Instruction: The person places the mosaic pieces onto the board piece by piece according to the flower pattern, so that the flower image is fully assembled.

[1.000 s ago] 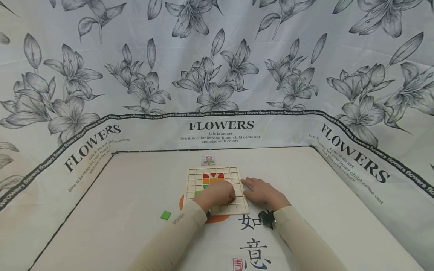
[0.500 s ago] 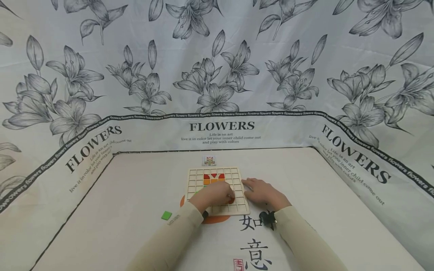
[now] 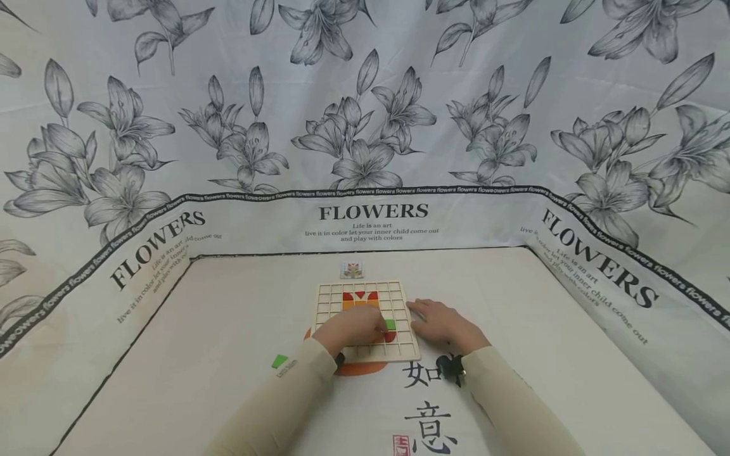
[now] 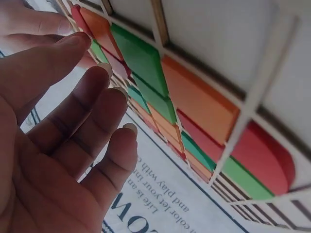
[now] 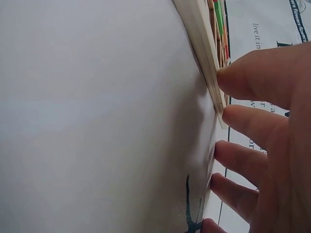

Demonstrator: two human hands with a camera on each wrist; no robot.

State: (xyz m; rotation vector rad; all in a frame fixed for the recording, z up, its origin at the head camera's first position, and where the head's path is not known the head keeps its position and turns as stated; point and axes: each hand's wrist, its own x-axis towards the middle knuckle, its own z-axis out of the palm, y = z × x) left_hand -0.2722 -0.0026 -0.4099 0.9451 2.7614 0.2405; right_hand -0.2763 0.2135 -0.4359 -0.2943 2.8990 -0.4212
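Observation:
My left hand [image 3: 353, 326] hovers over the wooden grid board [image 3: 409, 351], fingers loosely bent. In the left wrist view nothing lies between its thumb and fingers. Just by its fingertips sit a red rounded tile [image 3: 390, 337] and a light green tile [image 3: 390, 325], both in grid cells. Orange [image 4: 201, 97], dark green [image 4: 141, 56] and more red tiles [image 4: 267, 155] fill other cells; the hand hides part of them in the head view. My right hand [image 3: 441, 323] rests at the board's right edge, and its thumb touches the board's side in the right wrist view.
A loose green tile [image 3: 279, 361] lies on the cloth left of the board, partly covered by the left sleeve. Behind the board is a small pattern card [image 3: 352, 270]. Flower-print cloth walls [image 3: 371, 221] enclose the table's back and sides.
My left hand has drawn back slightly left from the red rounded tile, uncovering it and the light green tile above. The sleeve now covers part of the loose green tile. My right hand stays put.

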